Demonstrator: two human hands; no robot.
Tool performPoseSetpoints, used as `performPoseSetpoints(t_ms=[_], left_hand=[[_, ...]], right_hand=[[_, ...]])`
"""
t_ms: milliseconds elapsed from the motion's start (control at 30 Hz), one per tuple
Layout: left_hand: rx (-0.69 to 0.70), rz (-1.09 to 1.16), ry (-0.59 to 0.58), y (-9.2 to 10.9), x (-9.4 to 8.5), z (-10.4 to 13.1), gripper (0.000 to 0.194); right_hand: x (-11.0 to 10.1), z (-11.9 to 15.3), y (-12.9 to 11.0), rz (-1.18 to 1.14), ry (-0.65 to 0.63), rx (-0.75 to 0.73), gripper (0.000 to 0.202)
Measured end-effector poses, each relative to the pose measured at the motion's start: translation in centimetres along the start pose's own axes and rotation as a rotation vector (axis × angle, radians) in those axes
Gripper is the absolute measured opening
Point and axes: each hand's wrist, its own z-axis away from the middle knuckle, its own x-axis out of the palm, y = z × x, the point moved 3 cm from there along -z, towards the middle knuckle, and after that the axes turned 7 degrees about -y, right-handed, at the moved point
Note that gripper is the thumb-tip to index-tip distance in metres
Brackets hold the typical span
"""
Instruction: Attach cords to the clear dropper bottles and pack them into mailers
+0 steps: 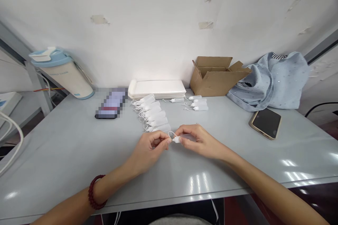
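Note:
Between the fingers of my right hand [196, 140] lies a small translucent squeeze bottle [176, 139], its white nozzle pointing left. A thin white loop rises from the bottle's neck. My left hand [154, 145] pinches at the nozzle tip; what its fingertips grip is too small to make out. Just beyond my hands, a row of similar bottles [155, 115] lies on the table with white loops to the left. Further right are a few more bottles [200, 102], and a lone bottle [176, 100] rests by the white stack.
A stack of white trays or sheets [158, 88] sits against the wall, beside an open cardboard box [213, 81]. A light blue bag [280, 81] and a dark-screened phone [266, 123] are at right. On the left are another phone [111, 103] and a tumbler [66, 74].

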Motion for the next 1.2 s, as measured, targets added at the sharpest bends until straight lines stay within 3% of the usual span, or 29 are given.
performPoseSetpoints(t_ms=[433,733,1200], left_hand=[[0.008,0.012,-0.029,-0.4,0.0,-0.1,0.024],[0.0,0.176,-0.037,-0.2,-1.2,-0.7,0.031],[0.009,0.09,-0.088,-0.7,-0.5,-0.2,0.023]], right_hand=[[0.3,0.0,0.1,0.02,-0.001,-0.031,0.016],[-0.6,0.1,-0.2,-0.01,0.018,-0.051,0.017],[0.3,0.1,-0.1,-0.009,-0.024,-0.053,0.019]])
